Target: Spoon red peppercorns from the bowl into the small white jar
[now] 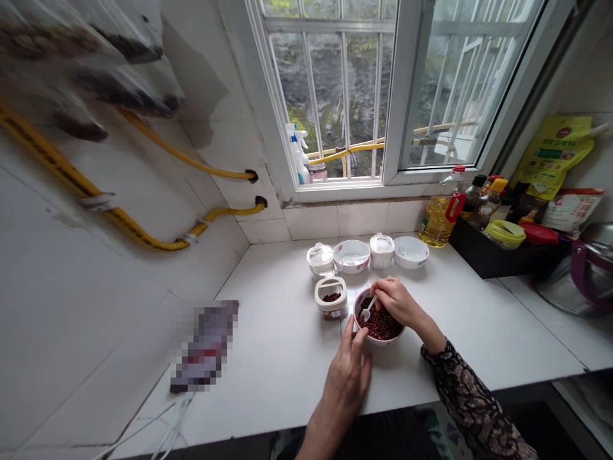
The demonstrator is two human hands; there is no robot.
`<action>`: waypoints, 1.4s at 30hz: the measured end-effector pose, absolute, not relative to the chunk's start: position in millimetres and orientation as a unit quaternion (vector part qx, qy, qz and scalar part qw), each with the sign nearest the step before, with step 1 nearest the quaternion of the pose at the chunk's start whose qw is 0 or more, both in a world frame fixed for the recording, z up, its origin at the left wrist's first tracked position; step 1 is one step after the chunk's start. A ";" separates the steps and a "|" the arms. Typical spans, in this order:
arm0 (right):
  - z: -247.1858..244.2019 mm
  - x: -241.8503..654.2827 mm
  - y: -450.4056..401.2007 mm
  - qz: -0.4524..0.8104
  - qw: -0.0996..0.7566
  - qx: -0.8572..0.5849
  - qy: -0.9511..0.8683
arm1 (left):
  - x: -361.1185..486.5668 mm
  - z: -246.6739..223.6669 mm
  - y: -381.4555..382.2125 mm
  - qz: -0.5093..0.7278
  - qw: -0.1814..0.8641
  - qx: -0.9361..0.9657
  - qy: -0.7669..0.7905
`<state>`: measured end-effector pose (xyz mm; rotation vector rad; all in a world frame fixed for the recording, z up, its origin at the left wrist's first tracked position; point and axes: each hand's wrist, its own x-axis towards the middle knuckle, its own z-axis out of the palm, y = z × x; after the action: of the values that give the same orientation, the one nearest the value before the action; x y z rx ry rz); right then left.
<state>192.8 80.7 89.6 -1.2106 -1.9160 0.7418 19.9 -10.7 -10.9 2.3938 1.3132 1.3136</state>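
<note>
A white bowl sits on the white counter, heaped with small reddish-brown peppercorns. My right hand, in a black lace sleeve, pinches a small white spoon with its tip in the peppercorns. My left hand grips the bowl's left side. Just left of the bowl stands a small open jar holding some peppercorns. Further back are two lidded glass jars and two white bowls, their contents mostly hidden.
Yellow gas pipes run along the tiled wall on the left. A pixelated object and white cables lie at the counter's left. Behind a cooking oil bottle sits a black condiment tray. A steel pot stands right.
</note>
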 end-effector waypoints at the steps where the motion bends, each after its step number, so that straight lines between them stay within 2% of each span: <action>1: 89.8 192.2 80.2 0.290 0.369 -0.468 -0.749 | 20.0 -10.6 -10.7 0.433 0.056 0.788 0.434; 8: 87.6 195.8 80.1 0.420 0.365 -0.465 -0.689 | 19.2 -9.6 -11.9 0.424 0.063 0.790 0.439; 28: 89.8 199.9 89.4 0.507 0.463 -0.480 -0.546 | 18.8 -4.9 -11.4 0.424 0.051 0.796 0.429; 31: 95.0 189.8 88.0 0.466 0.511 -0.458 -0.558 | 19.2 -6.5 -11.2 0.424 0.049 0.796 0.430; 34: 100.0 173.4 83.0 0.369 0.541 -0.431 -0.621 | 19.6 -8.0 -10.9 0.425 0.049 0.794 0.432; 39: 101.9 154.9 74.2 0.166 0.460 -0.363 -0.793 | 19.8 -8.5 -10.5 0.424 0.057 0.795 0.430; 42: 102.6 159.1 72.4 0.122 0.459 -0.359 -0.804 | 19.7 -7.9 -10.8 0.426 0.063 0.793 0.431</action>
<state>159.1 72.4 102.6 -0.8833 -1.9796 0.3011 19.7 -10.8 -7.9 2.3955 1.3029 1.2870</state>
